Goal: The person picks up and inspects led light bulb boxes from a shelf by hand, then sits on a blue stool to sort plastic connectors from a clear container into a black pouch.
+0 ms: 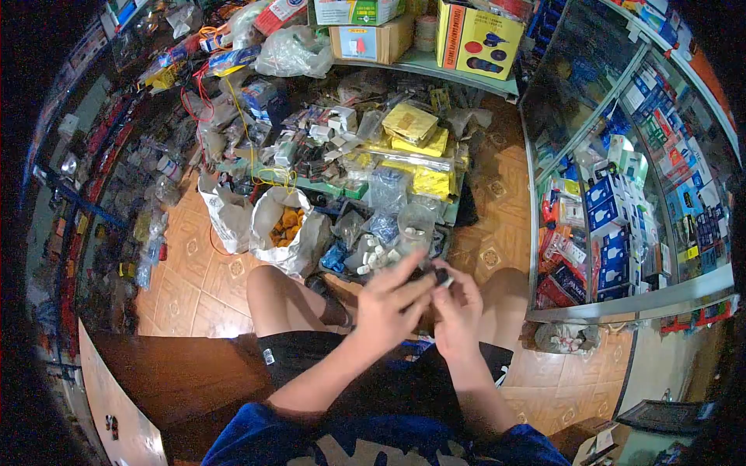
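Observation:
I sit with both hands together above my knees. My left hand (386, 304) and my right hand (458, 311) close around a small dark part with a white tip (441, 277), held between the fingertips of both. The part is mostly hidden by my fingers, so I cannot tell what it is. Just beyond my hands lies a heap of small white parts (378, 257) among clear plastic bags.
A white bag of orange pieces (286, 225) stands on the tiled floor at left. A low table (365, 147) is piled with bags, yellow packets and small boxes. A glass display case (622, 210) with boxed goods stands at right. Cardboard boxes (475, 37) sit on a shelf behind.

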The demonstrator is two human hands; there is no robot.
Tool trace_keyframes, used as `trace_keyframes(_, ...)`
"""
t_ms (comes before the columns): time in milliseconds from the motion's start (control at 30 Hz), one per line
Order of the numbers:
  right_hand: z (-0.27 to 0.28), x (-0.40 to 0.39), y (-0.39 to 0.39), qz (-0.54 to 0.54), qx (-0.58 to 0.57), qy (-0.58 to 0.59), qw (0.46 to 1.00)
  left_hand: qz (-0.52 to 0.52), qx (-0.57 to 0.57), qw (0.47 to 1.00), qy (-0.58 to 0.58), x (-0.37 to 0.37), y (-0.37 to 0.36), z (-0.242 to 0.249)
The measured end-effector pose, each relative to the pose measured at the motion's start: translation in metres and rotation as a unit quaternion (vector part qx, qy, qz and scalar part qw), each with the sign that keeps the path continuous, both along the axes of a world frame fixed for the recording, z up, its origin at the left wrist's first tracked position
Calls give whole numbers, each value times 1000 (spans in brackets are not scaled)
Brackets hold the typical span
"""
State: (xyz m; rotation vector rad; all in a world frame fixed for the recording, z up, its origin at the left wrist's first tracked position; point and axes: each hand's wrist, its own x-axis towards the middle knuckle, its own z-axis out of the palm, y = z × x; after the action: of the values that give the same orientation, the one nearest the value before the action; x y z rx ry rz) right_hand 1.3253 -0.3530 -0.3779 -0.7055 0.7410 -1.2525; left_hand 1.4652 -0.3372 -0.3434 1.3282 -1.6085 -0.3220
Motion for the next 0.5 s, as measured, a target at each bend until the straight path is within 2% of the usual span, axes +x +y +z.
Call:
trace_keyframes(67,9,4,-8,-40,-1,-40,998,-23,29,999,29,-4,4,-4)
trace_keyframes(167,-17,1,-4,1,-20,-15,1000,18,26,993,118,2,-5,-9)
trace_keyframes(300,3,-1,-23,-18,30,-55,998,-70,48,991,102,-7,7,-17)
trace_keyframes(433,-10,3,-19,5,62,-116,991,6,56,993,101,5,-9,-17)
trace_keyframes(500,-9,5,-21,-6,79,-80,994,-26,45,997,64,8,-10,-16)
